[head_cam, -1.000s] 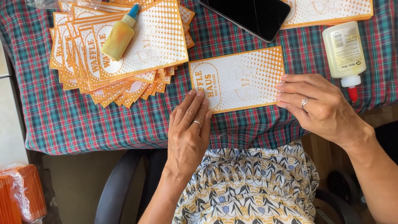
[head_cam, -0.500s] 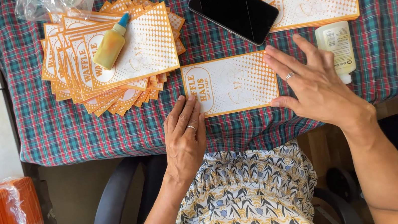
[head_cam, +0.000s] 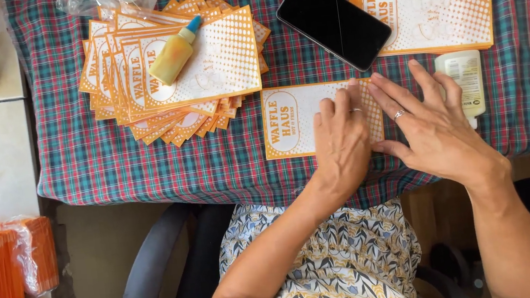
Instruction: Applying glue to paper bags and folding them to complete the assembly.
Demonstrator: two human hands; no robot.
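Both my hands are down flat on the orange-and-white paper sleeve [head_cam: 305, 119]; it lies on the plaid tablecloth [head_cam: 145, 163] just ahead of me, at twelve o'clock, long axis running nine to three; my left hand [head_cam: 343, 143] is open, palm down, fingers pointing to twelve, covering the sleeve's right half; my right hand [head_cam: 430, 125] is open too, fingers fanned toward eleven, pressing along the sleeve's right end, touching the left hand's side; neither grips anything. The left hand sits squarer on the sleeve; a white glue bottle [head_cam: 462, 81] lies just off my right fingers at two o'clock; black phone [head_cam: 334, 22] at twelve; fanned sleeve pile [head_cam: 222, 73] with a yellow glue bottle [head_cam: 174, 54] at ten.
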